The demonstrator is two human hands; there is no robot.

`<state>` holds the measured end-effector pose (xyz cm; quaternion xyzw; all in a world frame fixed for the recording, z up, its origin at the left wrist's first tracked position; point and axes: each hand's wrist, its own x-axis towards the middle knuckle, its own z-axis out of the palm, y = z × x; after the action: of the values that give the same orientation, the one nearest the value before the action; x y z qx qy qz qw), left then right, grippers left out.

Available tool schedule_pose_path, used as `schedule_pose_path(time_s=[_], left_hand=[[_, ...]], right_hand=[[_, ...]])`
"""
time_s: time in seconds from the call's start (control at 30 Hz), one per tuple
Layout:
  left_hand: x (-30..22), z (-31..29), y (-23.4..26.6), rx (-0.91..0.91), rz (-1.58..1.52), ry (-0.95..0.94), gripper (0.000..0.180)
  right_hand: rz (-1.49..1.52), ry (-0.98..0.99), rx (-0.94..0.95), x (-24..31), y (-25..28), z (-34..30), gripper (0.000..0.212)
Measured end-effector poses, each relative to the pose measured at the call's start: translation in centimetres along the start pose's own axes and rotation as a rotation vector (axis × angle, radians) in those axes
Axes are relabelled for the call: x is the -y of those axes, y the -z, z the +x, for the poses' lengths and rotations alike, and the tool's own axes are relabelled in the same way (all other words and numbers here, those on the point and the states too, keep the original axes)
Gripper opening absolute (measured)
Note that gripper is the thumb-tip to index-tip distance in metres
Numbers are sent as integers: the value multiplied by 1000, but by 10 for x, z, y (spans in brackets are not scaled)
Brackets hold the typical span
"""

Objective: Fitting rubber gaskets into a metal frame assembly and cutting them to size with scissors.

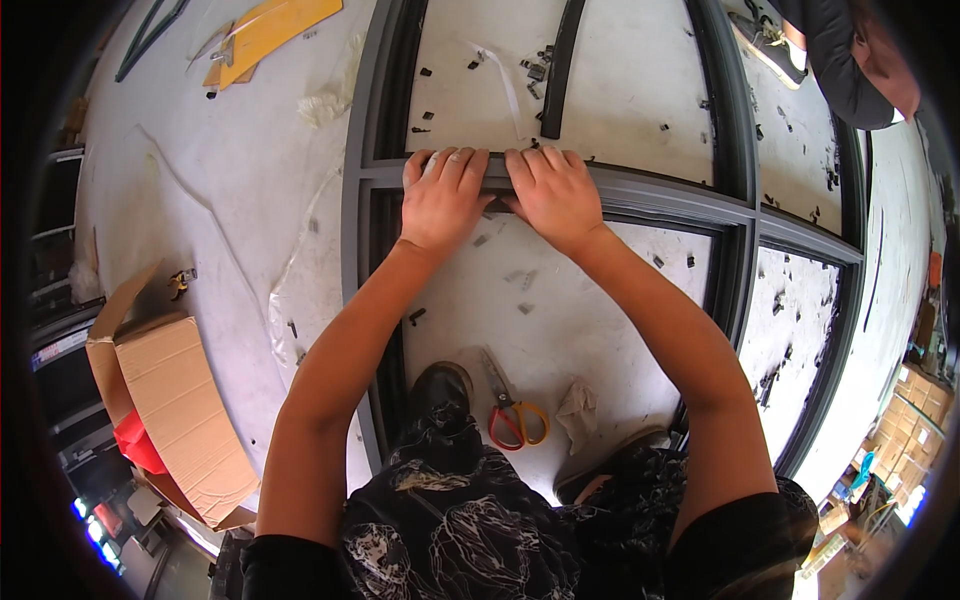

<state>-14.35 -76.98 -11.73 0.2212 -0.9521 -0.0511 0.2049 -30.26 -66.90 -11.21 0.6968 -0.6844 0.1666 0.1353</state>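
Observation:
A large dark grey metal window frame (655, 190) with several panes' openings lies flat on the pale floor. Both my arms reach forward to its crossbar. My left hand (440, 195) is closed over the bar near its left end, fingers curled across the top. Close beside it, my right hand (555, 195) grips the same bar, its thumb on the near side. Between my feet, inside the near opening, lie scissors (512, 408) with one red and one yellow handle. Right of them is a crumpled grey cloth (577, 413).
A loose black strip (563, 70) lies inside the far opening, among small black scraps. Left of the frame stands an open cardboard box (185, 410); a yellow board (285, 35) is farther off. Another person's leg and shoe (768, 48) are at the far right.

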Motion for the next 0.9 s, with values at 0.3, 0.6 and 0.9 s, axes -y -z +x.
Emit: schedule_pose_path(time_s=[0.3,0.6,0.9], left_hand=[[2,-1,-14,-253,61,-89,53],[0,-4,-2,-42,5,-21,67],[1,-3,-1,-28,53,-76,83]], right_hand=[[-26,34,-68,-6,-9,-9,64],[23,105,-76,-5,4,-3,46],[-120,115,-170,2,-8,-4,39]])
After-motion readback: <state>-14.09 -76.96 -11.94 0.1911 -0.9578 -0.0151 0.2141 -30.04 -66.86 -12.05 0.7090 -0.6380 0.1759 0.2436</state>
